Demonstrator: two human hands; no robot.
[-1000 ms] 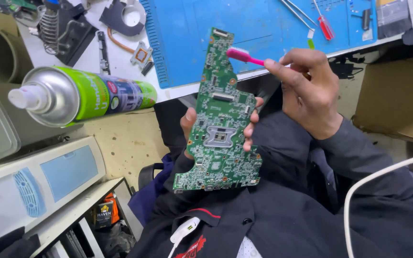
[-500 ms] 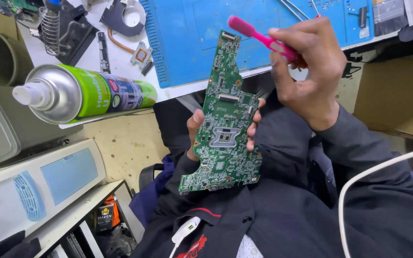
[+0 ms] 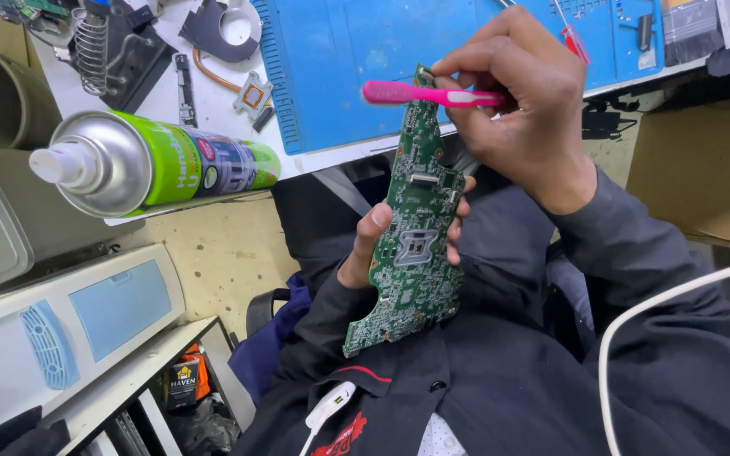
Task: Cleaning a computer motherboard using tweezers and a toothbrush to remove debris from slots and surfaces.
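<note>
My left hand [image 3: 371,247] grips a green circuit board [image 3: 411,228] from behind, fingers wrapped round both edges, and holds it upright over my lap. My right hand [image 3: 521,105] is closed on a pink brush [image 3: 420,94]. The brush lies level, its head pointing left past the board's top end. The board's chip socket faces me.
A green and silver spray can [image 3: 158,162] lies on its side on the bench at left. A blue work mat [image 3: 365,51] covers the bench, with a red screwdriver [image 3: 574,40] and a soldering stand [image 3: 99,46]. A white cable [image 3: 635,338] curves at right. A brown box [image 3: 703,169] sits right.
The board has tilted more upright and shifted right. My right hand lifted the pink brush, then lowered it across the board's top end with the head pointing left.
</note>
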